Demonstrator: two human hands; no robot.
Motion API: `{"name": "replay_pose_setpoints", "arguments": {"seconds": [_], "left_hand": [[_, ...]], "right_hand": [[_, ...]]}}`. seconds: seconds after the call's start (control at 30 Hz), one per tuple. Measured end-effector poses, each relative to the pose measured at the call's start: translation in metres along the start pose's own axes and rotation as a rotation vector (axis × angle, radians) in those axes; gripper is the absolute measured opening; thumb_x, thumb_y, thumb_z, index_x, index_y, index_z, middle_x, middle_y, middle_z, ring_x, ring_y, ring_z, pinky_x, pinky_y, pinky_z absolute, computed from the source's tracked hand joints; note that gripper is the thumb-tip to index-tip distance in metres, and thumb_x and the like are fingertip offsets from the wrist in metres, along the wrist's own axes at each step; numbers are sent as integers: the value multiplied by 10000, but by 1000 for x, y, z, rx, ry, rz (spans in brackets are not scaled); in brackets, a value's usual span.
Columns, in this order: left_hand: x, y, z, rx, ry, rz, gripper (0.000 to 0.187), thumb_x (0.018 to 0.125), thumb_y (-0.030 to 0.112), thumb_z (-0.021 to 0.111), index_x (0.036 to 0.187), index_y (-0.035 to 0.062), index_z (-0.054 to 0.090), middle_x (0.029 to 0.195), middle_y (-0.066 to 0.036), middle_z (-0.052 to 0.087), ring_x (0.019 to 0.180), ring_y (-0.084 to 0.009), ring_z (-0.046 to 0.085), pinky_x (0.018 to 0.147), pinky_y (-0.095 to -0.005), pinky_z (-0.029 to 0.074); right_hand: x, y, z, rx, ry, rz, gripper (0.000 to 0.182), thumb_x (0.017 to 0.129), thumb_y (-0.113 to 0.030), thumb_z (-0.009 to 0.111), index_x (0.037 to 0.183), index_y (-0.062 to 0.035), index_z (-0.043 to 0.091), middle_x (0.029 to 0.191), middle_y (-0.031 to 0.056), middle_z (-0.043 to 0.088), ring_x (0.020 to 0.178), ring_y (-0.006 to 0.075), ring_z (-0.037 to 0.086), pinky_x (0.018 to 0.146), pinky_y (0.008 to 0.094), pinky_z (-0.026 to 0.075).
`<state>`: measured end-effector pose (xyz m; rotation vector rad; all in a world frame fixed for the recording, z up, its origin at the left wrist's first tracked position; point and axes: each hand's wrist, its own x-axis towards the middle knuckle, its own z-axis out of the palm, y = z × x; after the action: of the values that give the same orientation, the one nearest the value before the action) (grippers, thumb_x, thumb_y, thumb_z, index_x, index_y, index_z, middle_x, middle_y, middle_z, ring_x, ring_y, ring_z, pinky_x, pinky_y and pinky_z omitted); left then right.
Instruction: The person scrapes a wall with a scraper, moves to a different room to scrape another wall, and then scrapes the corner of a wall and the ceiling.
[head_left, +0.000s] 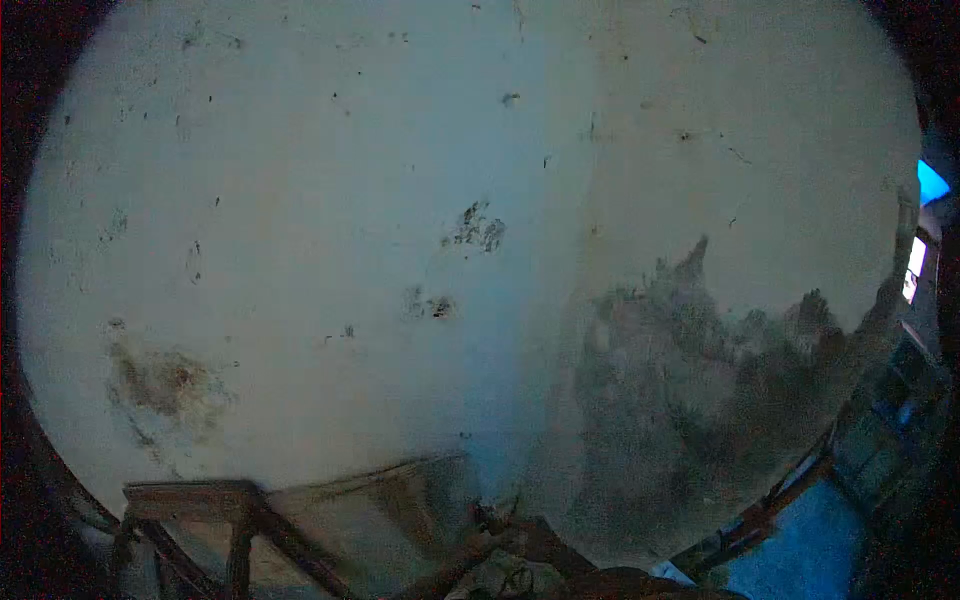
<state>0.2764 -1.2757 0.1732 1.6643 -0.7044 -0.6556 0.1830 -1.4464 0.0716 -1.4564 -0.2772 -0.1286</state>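
At the bottom centre my left hand (484, 540) and my right hand (527, 537) are close together, small and dim in the view. Their fingers look closed around a small dark thing (486, 514), too dark and grainy to name. Both forearms reach up from the bottom edge. Behind the hands rises a pale wall (400, 200) with dark spots and scuffs. A brownish panel or sheet (400, 505) with a slanted top edge lies left of my hands.
A wooden stool or stand (190, 492) with slanting legs is at lower left. A large dark stain (660, 400) covers the lower right of the wall. At the right edge are a bright opening (914, 268), a dark crate-like shape (890, 420) and a blue surface (800, 545).
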Motion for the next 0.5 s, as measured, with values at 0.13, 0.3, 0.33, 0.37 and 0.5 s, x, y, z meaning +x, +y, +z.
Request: {"name": "replay_pose_setpoints", "arguments": {"seconds": [0.13, 0.3, 0.33, 0.37, 0.5], "left_hand": [[-23, 0, -2, 10, 28, -63, 1041, 668, 399, 849, 1402, -9, 233, 1200, -209, 546, 1154, -316, 551, 943, -429, 466], [-33, -27, 19, -32, 52, 15, 1003, 695, 411, 826, 1404, 1, 247, 1171, -208, 543, 1122, -309, 557, 944, -436, 467], [-29, -41, 22, -114, 1, 60, 993, 706, 420, 814, 1402, -4, 248, 1161, -203, 541, 1104, -306, 559, 944, -446, 466], [-38, -38, 24, -155, -23, 77, 988, 711, 425, 808, 1402, -6, 248, 1156, -201, 540, 1095, -305, 560, 944, -451, 465], [-72, 8, 31, -103, -88, 24, 992, 711, 400, 817, 1399, -23, 240, 1178, -196, 522, 1067, -298, 563, 942, -450, 466]], "right_hand": [[-9, -19, 4, -428, -84, 319, 522, 846, -263, 706, 1314, -114, 529, 1226, 131, 591, 1085, 256, 589, 953, 426, 457], [-25, -39, 14, -514, -44, 487, 541, 831, -325, 721, 1312, -149, 545, 1230, 116, 605, 1093, 232, 591, 957, 425, 439], [-31, -40, 17, -568, 17, 534, 558, 822, -341, 727, 1315, -152, 543, 1214, 113, 616, 1079, 228, 599, 947, 424, 444], [-27, -90, 35, -611, -12, 447, 581, 817, -356, 723, 1323, -141, 535, 1193, 120, 628, 1049, 243, 614, 920, 431, 457], [-64, -88, 38, -912, -11, 394, 586, 820, -325, 701, 1337, -119, 517, 1138, 133, 657, 981, 268, 646, 863, 449, 485]]}}
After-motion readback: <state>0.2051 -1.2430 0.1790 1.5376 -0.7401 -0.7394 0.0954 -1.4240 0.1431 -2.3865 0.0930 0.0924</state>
